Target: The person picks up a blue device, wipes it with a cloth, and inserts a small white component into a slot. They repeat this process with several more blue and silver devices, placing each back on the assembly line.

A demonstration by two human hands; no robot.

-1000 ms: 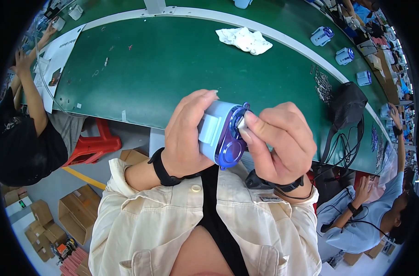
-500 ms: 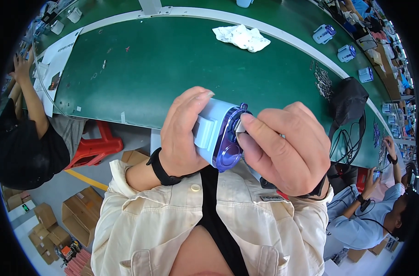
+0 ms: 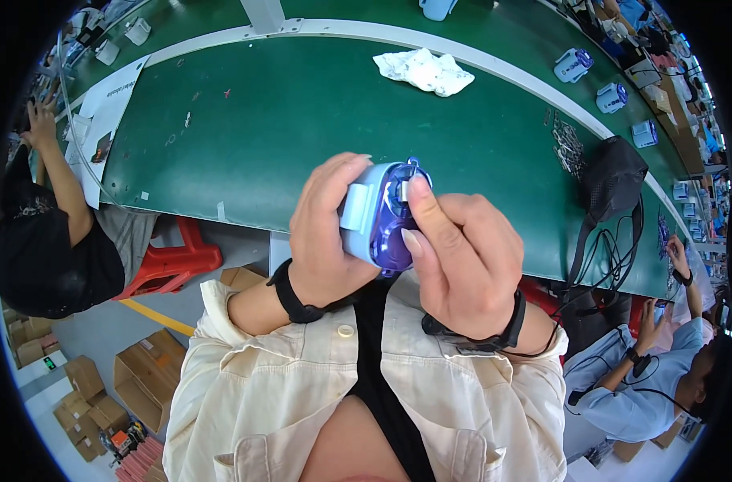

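Lighting: bright, even, overhead; soft shadows. Focus: sharp centre. Distortion: strong fisheye bend, green table [image 3: 245, 120] edge curved; black vignette at corners.

A long green table [image 3: 302, 120] with a pale rim is curving across the view. A crumpled white cloth [image 3: 425, 71] is lying near its far edge, white paper sheets [image 3: 109, 128] are resting at its left end, a black mesh bag [image 3: 615, 181] is sitting at the right, and small blue devices [image 3: 573, 64] are standing beyond.
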